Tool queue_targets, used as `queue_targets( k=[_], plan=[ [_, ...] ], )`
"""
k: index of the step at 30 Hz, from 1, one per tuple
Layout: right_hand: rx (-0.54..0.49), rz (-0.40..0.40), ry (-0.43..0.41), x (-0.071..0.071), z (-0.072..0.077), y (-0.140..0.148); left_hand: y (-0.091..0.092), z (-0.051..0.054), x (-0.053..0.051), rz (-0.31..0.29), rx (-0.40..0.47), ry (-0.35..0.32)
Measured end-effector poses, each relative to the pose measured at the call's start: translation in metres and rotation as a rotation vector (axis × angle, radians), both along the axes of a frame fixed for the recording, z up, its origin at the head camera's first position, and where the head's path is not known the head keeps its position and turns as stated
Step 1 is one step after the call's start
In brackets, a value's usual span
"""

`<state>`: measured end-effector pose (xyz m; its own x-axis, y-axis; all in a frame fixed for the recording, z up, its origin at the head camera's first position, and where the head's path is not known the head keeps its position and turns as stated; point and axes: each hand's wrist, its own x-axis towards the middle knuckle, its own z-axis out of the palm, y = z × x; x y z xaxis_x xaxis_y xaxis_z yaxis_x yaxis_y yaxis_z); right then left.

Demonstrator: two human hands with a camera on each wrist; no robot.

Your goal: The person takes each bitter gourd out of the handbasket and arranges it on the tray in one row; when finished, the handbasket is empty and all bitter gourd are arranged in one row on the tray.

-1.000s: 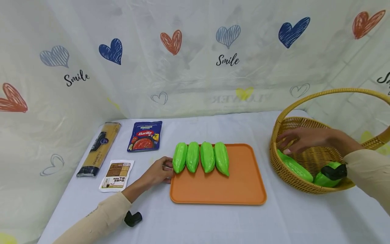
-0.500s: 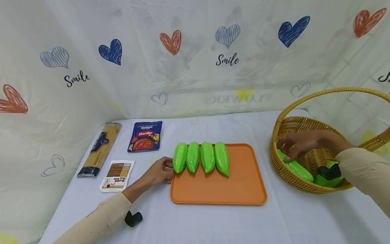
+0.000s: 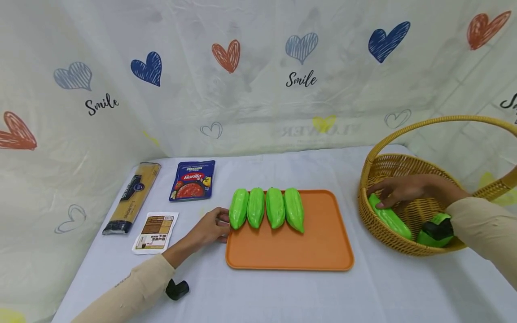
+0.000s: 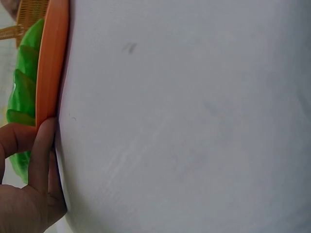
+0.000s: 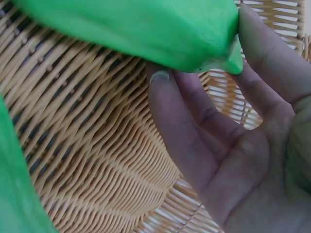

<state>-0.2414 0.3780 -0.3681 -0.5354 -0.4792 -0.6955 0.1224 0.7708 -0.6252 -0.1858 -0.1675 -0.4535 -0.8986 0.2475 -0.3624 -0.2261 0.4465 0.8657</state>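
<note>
Maybe to stop it sliding, the left hand (image 3: 208, 227) pinches the side of the orange tray (image 3: 288, 251), where four green peppers (image 3: 275, 208) lie in a row. The right hand (image 3: 401, 190) curls its fingers round one end of another green pepper (image 3: 392, 222) in the basket (image 3: 365, 216), perhaps because its tip is easy to hold.

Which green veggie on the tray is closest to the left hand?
The leftmost green veggie, right beside the left hand; the other three lie farther right.

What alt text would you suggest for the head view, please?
A right hand grips a green vegetable in a basket. The left hand holds the left edge of an orange tray bearing four more, with three packets further left.
</note>
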Motion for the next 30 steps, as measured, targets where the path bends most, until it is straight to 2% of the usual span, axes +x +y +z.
queue_targets(
  k=[4, 11, 17, 24, 30],
  plan=[
    [-0.030, -0.058, -0.026, -0.0013, -0.0017, 0.0064, -0.0004, -0.0005, 0.0000, -0.011, -0.005, 0.000],
    [-0.048, -0.076, 0.019, 0.0027, -0.0017, 0.0074, 0.0004, -0.0012, 0.0012, 0.018, -0.002, -0.011],
    [-0.056, -0.108, 0.004, 0.0047, 0.0007, 0.0028, -0.0002, 0.0006, 0.0008, 0.003, 0.006, -0.005],
    [-0.012, -0.034, 0.079, 0.0055, -0.0001, 0.0015, -0.0009, -0.0005, 0.0004, -0.003, 0.006, -0.003],
    [0.007, -0.016, 0.103, 0.0060, 0.0014, 0.0052, -0.0001, -0.0022, -0.0008, 0.011, 0.012, -0.013]
  ],
)
